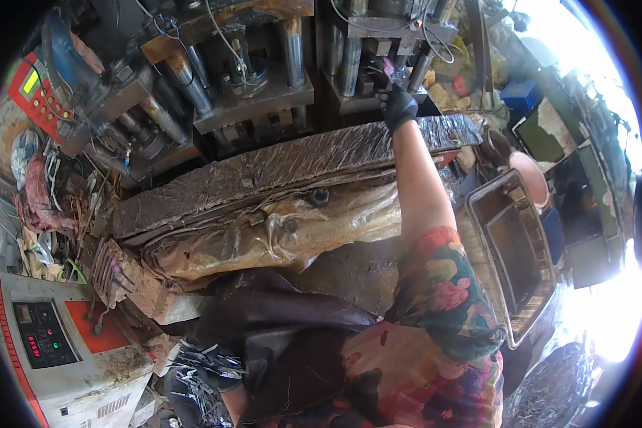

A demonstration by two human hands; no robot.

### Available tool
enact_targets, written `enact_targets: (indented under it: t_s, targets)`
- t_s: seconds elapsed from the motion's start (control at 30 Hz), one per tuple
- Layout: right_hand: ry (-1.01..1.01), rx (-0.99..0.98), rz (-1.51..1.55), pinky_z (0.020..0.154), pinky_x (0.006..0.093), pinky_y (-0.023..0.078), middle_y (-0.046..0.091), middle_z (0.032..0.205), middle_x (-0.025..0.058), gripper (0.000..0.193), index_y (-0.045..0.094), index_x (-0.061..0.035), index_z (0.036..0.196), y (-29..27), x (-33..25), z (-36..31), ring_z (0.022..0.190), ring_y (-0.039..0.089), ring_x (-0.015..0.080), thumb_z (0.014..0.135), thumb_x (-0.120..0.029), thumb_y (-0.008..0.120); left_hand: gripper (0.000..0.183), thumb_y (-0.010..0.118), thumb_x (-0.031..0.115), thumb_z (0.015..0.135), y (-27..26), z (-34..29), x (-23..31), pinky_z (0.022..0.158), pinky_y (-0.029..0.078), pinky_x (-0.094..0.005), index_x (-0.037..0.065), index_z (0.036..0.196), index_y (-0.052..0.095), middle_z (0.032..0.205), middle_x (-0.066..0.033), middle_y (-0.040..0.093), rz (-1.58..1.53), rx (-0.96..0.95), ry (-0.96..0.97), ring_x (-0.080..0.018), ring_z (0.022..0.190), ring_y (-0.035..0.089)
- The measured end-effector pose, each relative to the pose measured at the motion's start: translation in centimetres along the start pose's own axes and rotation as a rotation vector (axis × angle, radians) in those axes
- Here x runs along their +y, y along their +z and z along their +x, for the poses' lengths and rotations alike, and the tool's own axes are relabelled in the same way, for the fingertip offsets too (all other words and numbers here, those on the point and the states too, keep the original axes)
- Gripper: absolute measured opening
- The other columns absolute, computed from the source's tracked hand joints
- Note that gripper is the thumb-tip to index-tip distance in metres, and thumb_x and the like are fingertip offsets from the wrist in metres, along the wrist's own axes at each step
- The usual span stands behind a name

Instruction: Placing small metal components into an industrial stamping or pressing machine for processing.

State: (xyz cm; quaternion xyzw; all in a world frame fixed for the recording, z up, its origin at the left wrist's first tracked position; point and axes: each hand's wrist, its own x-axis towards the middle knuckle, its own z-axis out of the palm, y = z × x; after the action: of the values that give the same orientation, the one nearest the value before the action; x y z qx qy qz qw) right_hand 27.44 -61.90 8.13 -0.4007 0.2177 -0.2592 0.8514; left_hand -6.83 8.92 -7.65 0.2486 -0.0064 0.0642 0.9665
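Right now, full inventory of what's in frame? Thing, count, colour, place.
press machine: one, dark grey steel with columns, top centre
wrapped bench edge: one, dark, foil-like wrap, across the middle
plastic sheet: one, dirty yellowish, hanging below the bench edge
metal tray: one, rusty brown, right
control box: one, grey and red, lower left
red panel: one, upper left
blue crate: one, upper right
dark apron: one, lower centre
right hand: black glove, reaching into the press, grip hidden
left hand: frayed dark glove, low by the apron
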Motion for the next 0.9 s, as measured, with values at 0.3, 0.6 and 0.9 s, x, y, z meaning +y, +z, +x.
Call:
enact_targets:
  t_s: [0.3, 0.6, 0.9]
  targets:
    - [-0.354, 0.102, -0.774, 0.046, 0.0323, 0.04, 0.058, 0.059, 0.0047, 0.049, 0.068, -0.0038, 0.081, -9.3, -2.4, -10.7, 0.048, 0.051, 0.0141, 0.105, -0.042, 0.047, 0.08, 0.062, 0.046, 0.09, -0.5, 0.1, 0.8, 0.114, 0.035, -0.0411, 0.006, 0.153, 0.033, 0.151, -0.0143, 0.043, -0.021, -0.006, -0.057, -0.0265, 0.131, 0.047]
    - [0.122, 0.031, -1.743, 0.06, 0.0363, 0.054, 0.07, 0.065, 0.0096, 0.057, 0.073, -0.0067, 0.089, -9.0, -3.7, -23.4, 0.057, 0.069, 0.0196, 0.099, -0.056, 0.047, 0.08, 0.063, 0.047, 0.09, -0.5, 0.3, 0.8, 0.112, 0.037, -0.0411, 0.006, 0.152, 0.034, 0.149, -0.0137, 0.045, -0.053, -0.037, -0.074, -0.0263, 0.129, 0.049]
    - [0.13, -0.383, -0.518, 0.059, 0.0318, 0.051, 0.073, 0.086, 0.0079, 0.039, 0.069, -0.0061, 0.102, 4.3, 5.7, -21.2, 0.069, 0.069, 0.0192, 0.099, -0.044, 0.061, 0.08, 0.063, 0.048, 0.089, -0.5, -0.1, 0.7, 0.11, 0.039, -0.0411, 0.006, 0.151, 0.035, 0.146, -0.013, 0.047, -0.075, -0.058, -0.045, -0.0261, 0.127, 0.05]
